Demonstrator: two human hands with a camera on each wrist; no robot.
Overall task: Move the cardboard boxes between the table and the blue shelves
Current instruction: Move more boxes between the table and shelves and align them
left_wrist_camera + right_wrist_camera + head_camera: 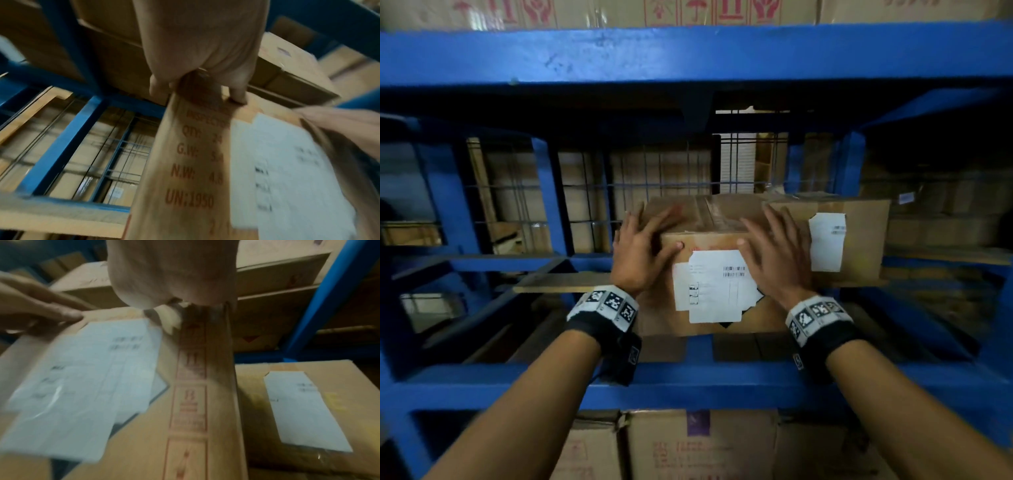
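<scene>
A cardboard box [715,284] with a white label on its front stands on the middle level of the blue shelves [688,380]. My left hand [643,246] lies over its upper left corner, fingers spread on the top and thumb on the front face. My right hand [774,250] lies the same way over the upper right corner. In the left wrist view the left hand [205,40] caps the box [195,162] at its corner edge. The right wrist view shows my right hand [170,272] on the box [195,402] beside its label. Both views are blurred.
A second labelled box [859,240] stands directly to the right, close against the first. A thick blue beam [688,54] runs overhead with boxes [602,10] on it. More boxes [705,445] sit on the level below. Wire mesh [619,192] closes the back.
</scene>
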